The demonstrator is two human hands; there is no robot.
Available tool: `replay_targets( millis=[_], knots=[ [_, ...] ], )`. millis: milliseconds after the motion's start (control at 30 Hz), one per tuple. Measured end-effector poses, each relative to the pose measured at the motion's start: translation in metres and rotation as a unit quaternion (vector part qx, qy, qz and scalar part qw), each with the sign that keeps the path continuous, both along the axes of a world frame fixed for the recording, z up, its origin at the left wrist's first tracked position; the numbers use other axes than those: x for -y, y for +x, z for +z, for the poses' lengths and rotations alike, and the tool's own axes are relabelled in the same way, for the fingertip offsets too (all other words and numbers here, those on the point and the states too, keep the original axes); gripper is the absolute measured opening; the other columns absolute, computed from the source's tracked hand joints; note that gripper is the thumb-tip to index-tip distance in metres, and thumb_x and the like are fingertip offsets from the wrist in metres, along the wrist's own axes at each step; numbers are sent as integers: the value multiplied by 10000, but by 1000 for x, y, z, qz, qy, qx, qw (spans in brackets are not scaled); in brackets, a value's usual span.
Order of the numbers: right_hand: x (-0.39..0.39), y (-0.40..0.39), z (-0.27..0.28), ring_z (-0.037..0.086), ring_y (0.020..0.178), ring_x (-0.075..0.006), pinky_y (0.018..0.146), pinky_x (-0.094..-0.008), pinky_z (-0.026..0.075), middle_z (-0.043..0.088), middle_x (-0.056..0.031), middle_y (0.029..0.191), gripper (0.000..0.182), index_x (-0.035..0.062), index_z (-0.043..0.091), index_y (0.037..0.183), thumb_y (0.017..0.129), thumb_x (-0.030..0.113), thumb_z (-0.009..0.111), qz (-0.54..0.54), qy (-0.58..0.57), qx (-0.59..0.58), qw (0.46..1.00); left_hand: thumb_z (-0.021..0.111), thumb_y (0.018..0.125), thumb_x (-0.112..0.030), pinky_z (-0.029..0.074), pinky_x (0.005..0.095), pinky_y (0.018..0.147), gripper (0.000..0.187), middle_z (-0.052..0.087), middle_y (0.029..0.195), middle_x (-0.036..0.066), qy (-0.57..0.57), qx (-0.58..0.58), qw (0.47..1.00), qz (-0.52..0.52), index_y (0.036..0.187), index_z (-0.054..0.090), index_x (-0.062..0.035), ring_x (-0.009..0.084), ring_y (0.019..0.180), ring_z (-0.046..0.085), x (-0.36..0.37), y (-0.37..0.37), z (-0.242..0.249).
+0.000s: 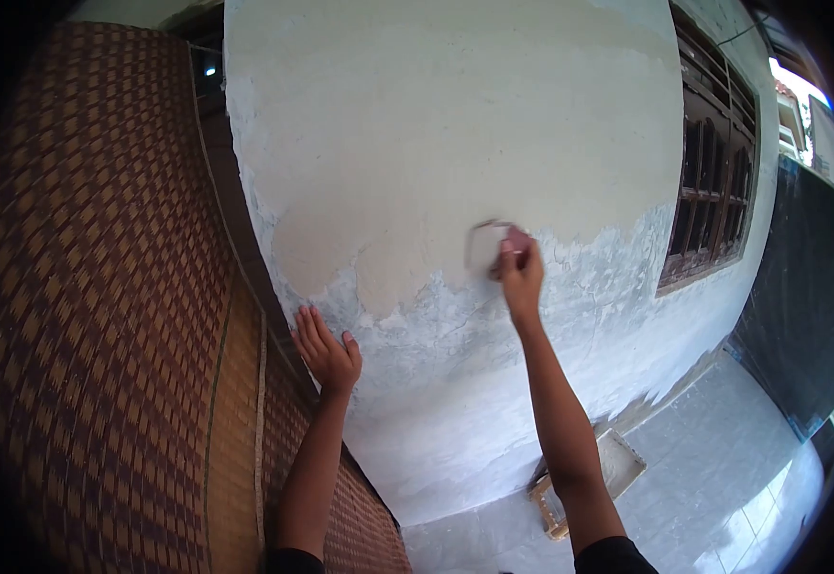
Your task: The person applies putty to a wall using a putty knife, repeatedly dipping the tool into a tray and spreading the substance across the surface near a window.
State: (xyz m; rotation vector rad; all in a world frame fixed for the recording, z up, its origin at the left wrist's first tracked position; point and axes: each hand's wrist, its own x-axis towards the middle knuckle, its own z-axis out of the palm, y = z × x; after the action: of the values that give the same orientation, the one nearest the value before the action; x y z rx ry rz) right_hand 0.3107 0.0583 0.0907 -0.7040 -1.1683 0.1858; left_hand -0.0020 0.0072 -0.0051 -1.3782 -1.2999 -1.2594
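Observation:
My right hand (520, 273) is closed around a small scraper (515, 243) with a reddish handle, held against the wall (446, 143). The scraper's far edge is blurred. Lower and to the left, my left hand (327, 352) lies flat near the wall's left edge, its fingers stretched out and holding nothing. Smooth beige plaster covers the upper wall, and below it the surface is rough, patchy and whitish grey. The scraper is close to the uneven border between the two.
A woven mat (101, 239) hangs along the left side. A barred window (709, 163) is on the right, beside a dark panel (795, 297). On the tiled floor (685, 488) lies a tray (620, 462) beside a wooden piece (548, 507), partly behind my right forearm.

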Motion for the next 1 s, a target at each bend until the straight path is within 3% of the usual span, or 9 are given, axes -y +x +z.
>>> replay_targets(
  millis=[67, 200, 333, 400, 467, 567, 800, 933, 1000],
  knots=[
    [19, 4, 10, 546, 698, -86, 583, -240, 474, 565, -32, 828, 248, 40, 521, 1060, 970, 264, 574, 40, -6, -172, 984, 428, 902, -263, 169, 544, 1134, 662, 272, 1496, 262, -5, 4, 1000, 4, 1434, 265, 96, 404, 1404, 246, -3, 0, -1],
    [27, -29, 5, 573, 806, -154, 674, -301, 507, 559, -109, 952, 295, 20, 529, 1108, 952, 263, 590, 92, -8, -22, 995, 417, 905, -243, 157, 556, 1137, 659, 256, 1497, 260, -10, 7, 1000, 1, 1443, 235, 90, 413, 1408, 220, -2, 1, 0],
    [30, -41, 3, 522, 837, -207, 743, -352, 437, 545, -137, 934, 280, 13, 557, 1065, 942, 262, 592, -47, -5, 88, 995, 433, 899, -265, 180, 546, 1132, 659, 275, 1494, 264, -11, 2, 1000, 1, 1428, 277, 96, 409, 1396, 254, -2, 0, -1],
    [26, -30, 7, 519, 835, -196, 712, -347, 449, 545, -125, 948, 292, -16, 542, 1058, 947, 250, 588, 23, 1, -94, 995, 435, 897, -266, 182, 545, 1131, 660, 277, 1493, 265, -11, 8, 1000, 3, 1427, 279, 96, 409, 1395, 257, -3, 0, 0],
    [49, -44, 18, 520, 831, -203, 697, -351, 455, 533, -125, 920, 284, -17, 545, 1028, 951, 254, 581, 102, 14, -95, 990, 433, 898, -269, 186, 545, 1130, 656, 285, 1491, 262, -4, 6, 1000, 4, 1425, 287, 94, 407, 1391, 267, -4, 1, -1],
    [53, -69, 9, 521, 822, -237, 725, -372, 446, 517, -139, 894, 272, -6, 554, 1062, 948, 240, 569, -69, 70, 204, 974, 435, 886, -240, 151, 554, 1140, 674, 250, 1499, 266, -16, 5, 1000, -8, 1441, 239, 90, 418, 1405, 224, -2, 2, -1],
    [44, -41, 19, 539, 822, -216, 677, -357, 457, 525, -142, 904, 248, 2, 548, 1076, 963, 222, 557, 79, 3, -69, 994, 441, 885, -241, 150, 551, 1140, 674, 260, 1496, 266, -12, 11, 1000, -11, 1438, 246, 91, 417, 1404, 227, -6, 3, -1],
    [51, -71, 12, 531, 817, -269, 750, -375, 429, 537, -165, 913, 233, 12, 553, 1035, 923, 210, 605, -96, 17, 245, 965, 444, 884, -241, 152, 550, 1140, 675, 262, 1495, 266, -23, 6, 1000, -11, 1437, 247, 93, 415, 1405, 227, -5, 2, -4],
    [34, -57, 16, 540, 824, -259, 754, -380, 439, 564, -162, 913, 237, 7, 557, 1025, 928, 218, 600, -43, 14, 84, 995, 444, 885, -243, 153, 550, 1140, 675, 261, 1495, 267, -21, 4, 1000, -12, 1437, 248, 93, 415, 1405, 226, -4, 1, -5]
  ],
)
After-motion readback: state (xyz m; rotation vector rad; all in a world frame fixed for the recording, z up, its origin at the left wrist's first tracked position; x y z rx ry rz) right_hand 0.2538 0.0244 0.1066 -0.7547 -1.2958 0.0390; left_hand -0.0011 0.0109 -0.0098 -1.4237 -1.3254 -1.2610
